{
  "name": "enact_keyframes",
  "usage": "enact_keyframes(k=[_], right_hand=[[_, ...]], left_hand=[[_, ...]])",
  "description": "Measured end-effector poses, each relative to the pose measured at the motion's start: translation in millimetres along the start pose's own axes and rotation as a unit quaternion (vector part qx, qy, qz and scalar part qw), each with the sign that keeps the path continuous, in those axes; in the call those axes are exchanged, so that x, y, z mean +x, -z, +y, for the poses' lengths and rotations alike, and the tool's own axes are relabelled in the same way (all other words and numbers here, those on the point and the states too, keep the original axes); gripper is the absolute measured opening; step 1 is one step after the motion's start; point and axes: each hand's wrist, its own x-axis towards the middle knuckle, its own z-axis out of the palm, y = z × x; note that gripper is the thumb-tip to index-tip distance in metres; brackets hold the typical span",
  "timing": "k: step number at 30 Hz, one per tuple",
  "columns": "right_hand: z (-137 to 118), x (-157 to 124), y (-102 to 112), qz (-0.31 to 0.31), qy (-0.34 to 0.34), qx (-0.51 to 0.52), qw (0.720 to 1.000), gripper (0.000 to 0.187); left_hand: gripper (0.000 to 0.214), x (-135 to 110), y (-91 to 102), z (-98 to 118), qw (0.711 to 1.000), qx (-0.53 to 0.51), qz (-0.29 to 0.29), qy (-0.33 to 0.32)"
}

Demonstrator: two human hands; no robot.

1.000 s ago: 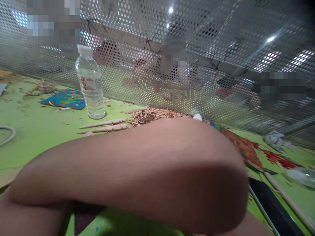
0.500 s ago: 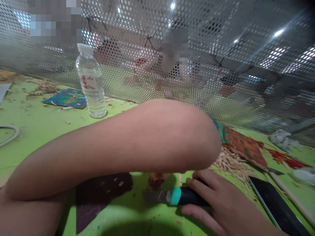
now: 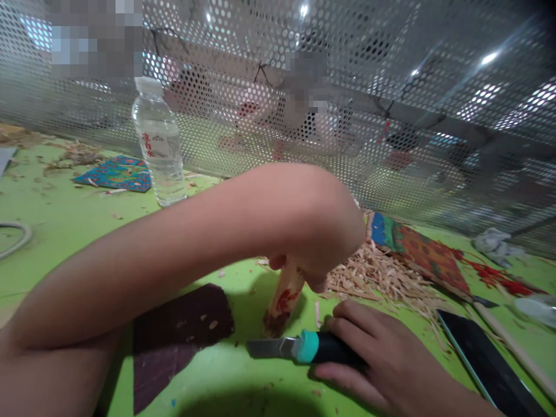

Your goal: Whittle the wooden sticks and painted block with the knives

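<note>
My left hand is bent down at the wrist, its back toward me. Its fingers, mostly hidden, are closed on the upper end of a pale wooden stick with a red pattern and a darker lower end. The stick stands tilted, its lower end at or near the green tabletop. My right hand rests low on the table with its fingers wrapped round a utility knife. That knife has a black handle and a turquoise collar; its blade points left, just below the stick's lower end.
A dark sheet of sandpaper-like material lies at left. Wood shavings are heaped beyond my right hand. A phone, red cord and painted board lie right. A water bottle stands before the perforated screen.
My left hand has bent further at the wrist and shifted a little left, bringing more of the wooden stick into view. My right hand and the knife have hardly moved.
</note>
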Motion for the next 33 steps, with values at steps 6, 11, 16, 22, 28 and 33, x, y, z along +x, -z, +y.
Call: enact_keyframes(k=[6,11,16,22,28,33], right_hand=[[7.2,-6.1,5.3,0.06,-0.008,0.105,0.993,0.044],[6.4,0.7,15.9,0.157,-0.147,0.23,0.949,0.047],[-2.0,10.0,23.8,0.192,-0.317,0.252,0.894,0.035],[-4.4,11.6,44.4,0.24,-0.313,0.246,0.885,0.039],[-0.9,11.4,57.9,0.238,-0.286,0.357,0.856,0.058],[17.3,-2.8,61.5,0.21,-0.229,0.458,0.833,0.062]], left_hand=[[0.034,12.6,25.2,-42.1,0.969,-0.072,-0.218,-0.089],[0.043,16.0,32.8,-60.6,0.956,-0.183,-0.193,-0.124],[0.034,15.0,29.6,-55.7,0.953,-0.149,-0.231,-0.126],[0.024,7.1,19.3,-27.8,0.967,0.05,-0.205,-0.141],[0.024,7.4,12.0,-15.4,0.954,-0.018,-0.196,-0.225],[0.017,5.8,24.2,-30.7,0.963,-0.071,-0.172,-0.197]])
